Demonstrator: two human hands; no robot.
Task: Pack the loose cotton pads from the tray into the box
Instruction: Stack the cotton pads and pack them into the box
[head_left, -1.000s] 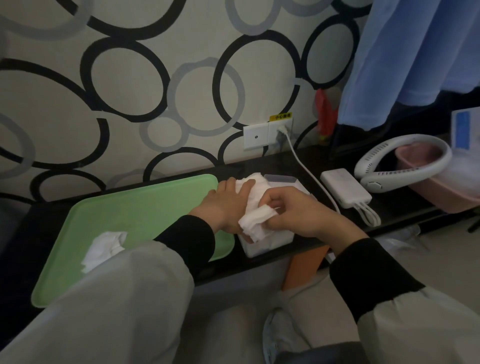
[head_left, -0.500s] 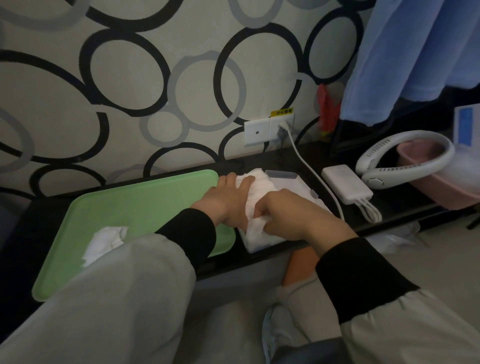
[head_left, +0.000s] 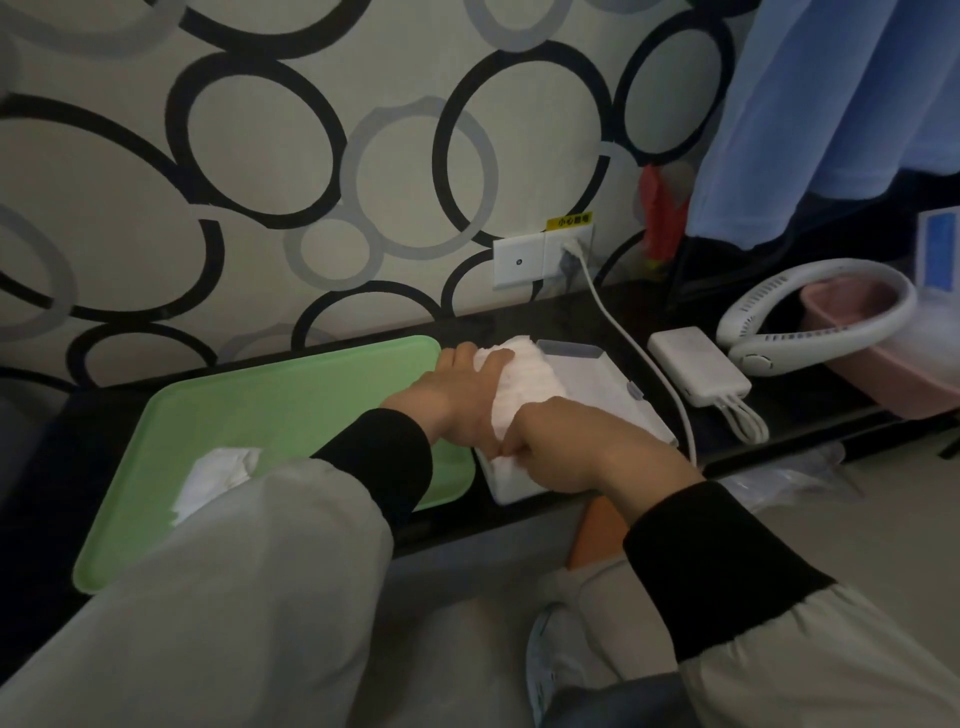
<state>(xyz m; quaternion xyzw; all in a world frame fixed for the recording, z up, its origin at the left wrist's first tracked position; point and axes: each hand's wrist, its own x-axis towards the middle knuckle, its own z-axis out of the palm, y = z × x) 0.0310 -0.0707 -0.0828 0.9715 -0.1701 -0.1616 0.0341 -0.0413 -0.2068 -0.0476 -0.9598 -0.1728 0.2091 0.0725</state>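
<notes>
A white box (head_left: 618, 400) stands on the dark shelf just right of the green tray (head_left: 291, 410). A thick row of white cotton pads (head_left: 524, 384) sits in the box's left side. My left hand (head_left: 452, 400) lies against the row from the left, its fingertips curled over the far end of the pads. My right hand (head_left: 566, 447) covers the near end of the box with its fingers curled down onto the pads. A small heap of loose cotton pads (head_left: 218, 475) lies on the tray's near left part, half hidden by my left sleeve.
A white charger cable (head_left: 623, 332) runs from the wall socket (head_left: 540, 257) past the box's right side. Further right lie a white power bank (head_left: 698, 371), a white neck fan (head_left: 815, 322) and a pink basin (head_left: 883, 343). Blue cloth hangs above.
My right hand brought a bunch of pads down from above the box and now pushes them in at the near end. The left hand stays against the row.
</notes>
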